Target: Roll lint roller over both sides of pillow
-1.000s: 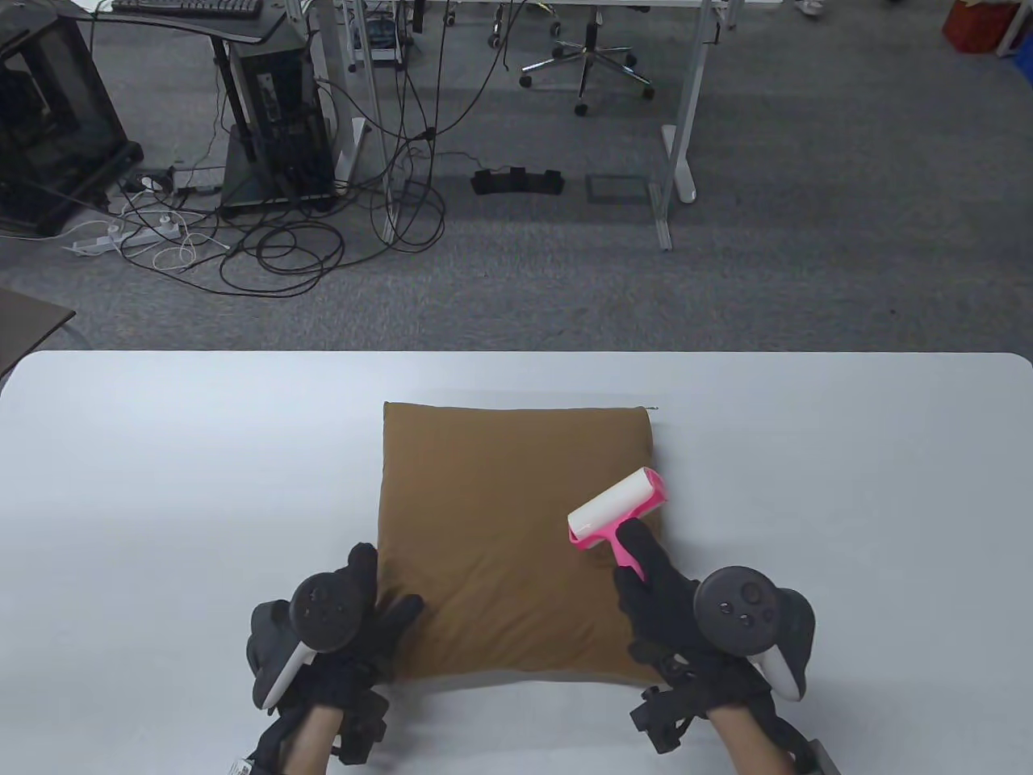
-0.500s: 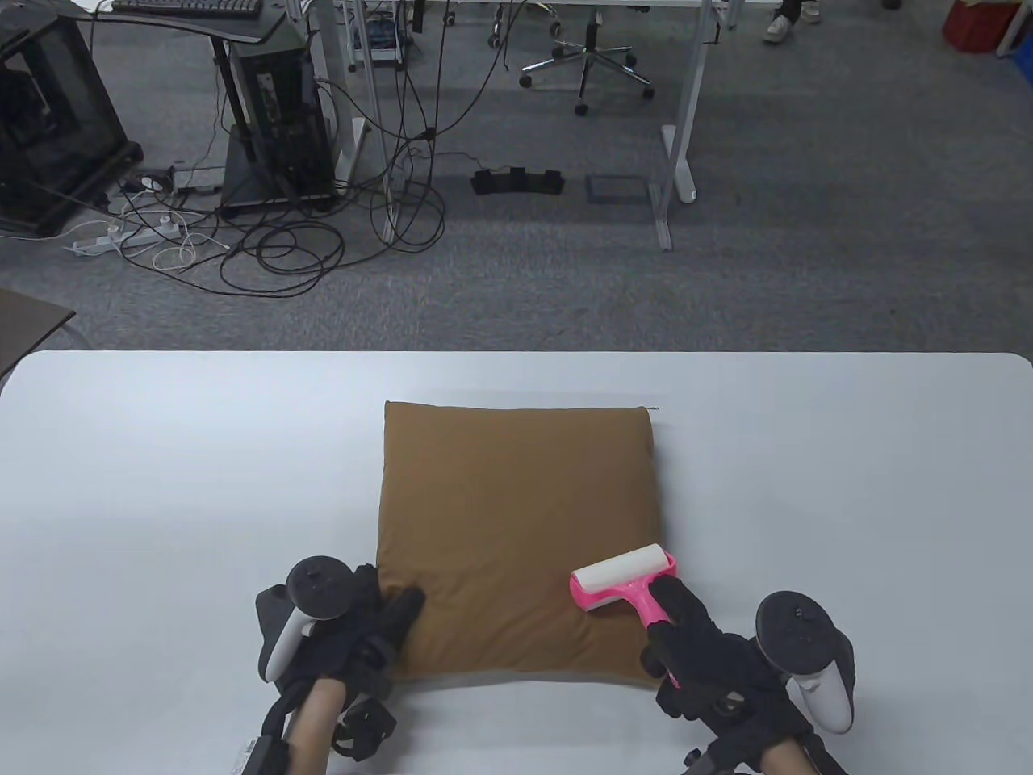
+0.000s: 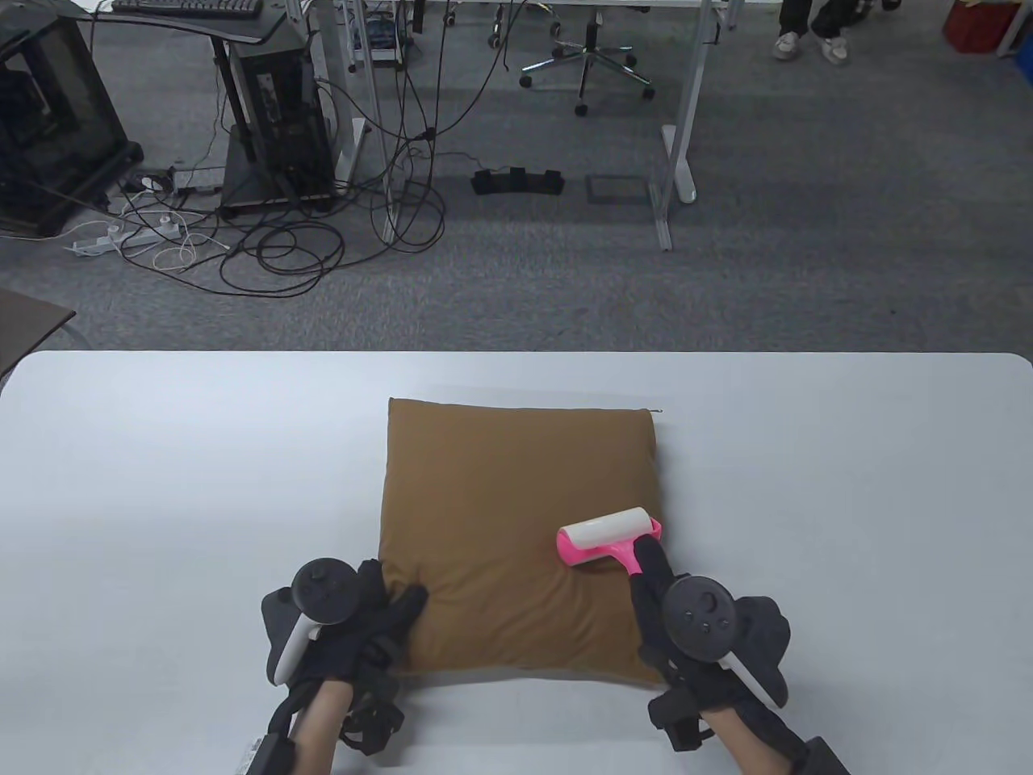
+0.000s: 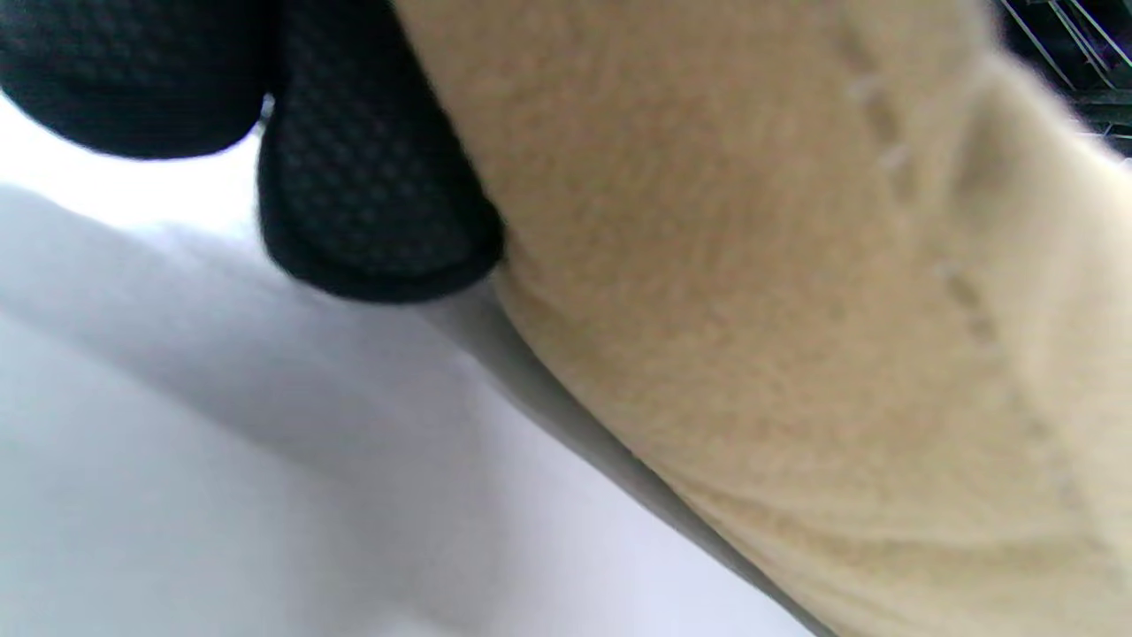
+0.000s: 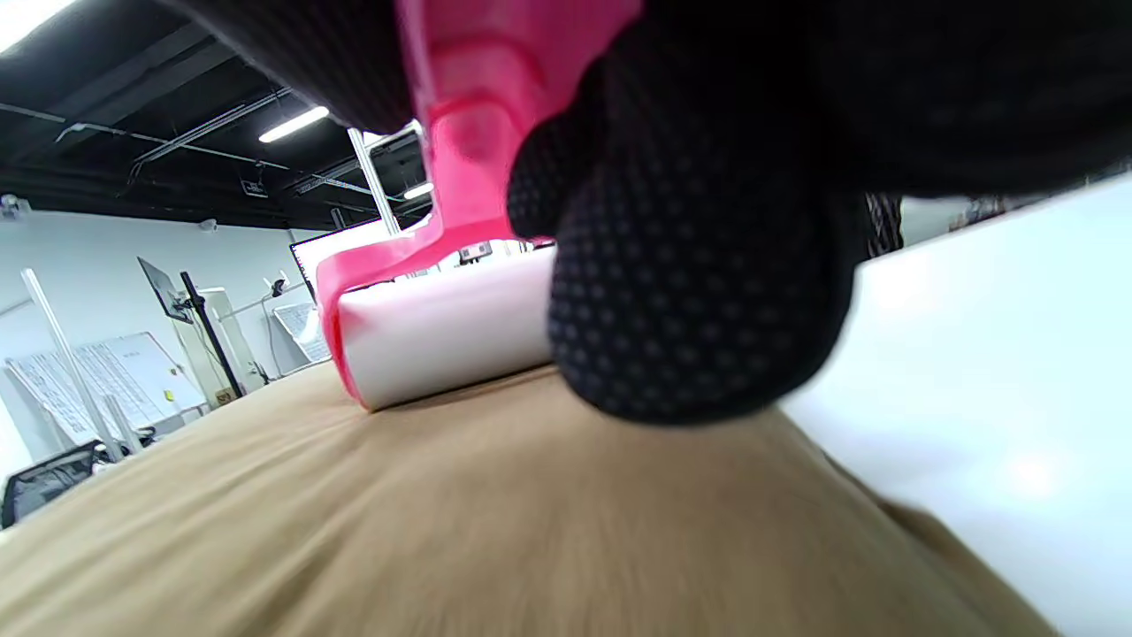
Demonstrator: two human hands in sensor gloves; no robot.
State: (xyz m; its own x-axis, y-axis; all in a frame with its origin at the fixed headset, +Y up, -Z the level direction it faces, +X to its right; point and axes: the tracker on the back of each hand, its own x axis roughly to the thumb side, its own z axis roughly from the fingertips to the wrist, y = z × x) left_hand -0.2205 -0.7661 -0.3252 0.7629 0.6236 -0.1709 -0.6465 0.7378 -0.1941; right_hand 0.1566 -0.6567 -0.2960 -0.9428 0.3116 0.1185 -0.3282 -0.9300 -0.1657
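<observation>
The brown pillow [image 3: 516, 541] lies flat on the white table [image 3: 161, 484], mid-table toward the near edge. The right hand [image 3: 686, 622] holds the pink handle of the lint roller [image 3: 607, 539], whose white drum rests on the pillow's near-right part, its long axis running left-right; unrolled fabric stretches far and left of it, so the stroke likely runs that way. The left hand [image 3: 355, 622] presses the near-left corner, fingers [image 4: 371, 203] against the edge. Whether that hand grips underneath is hidden, as is the pillow's underside.
</observation>
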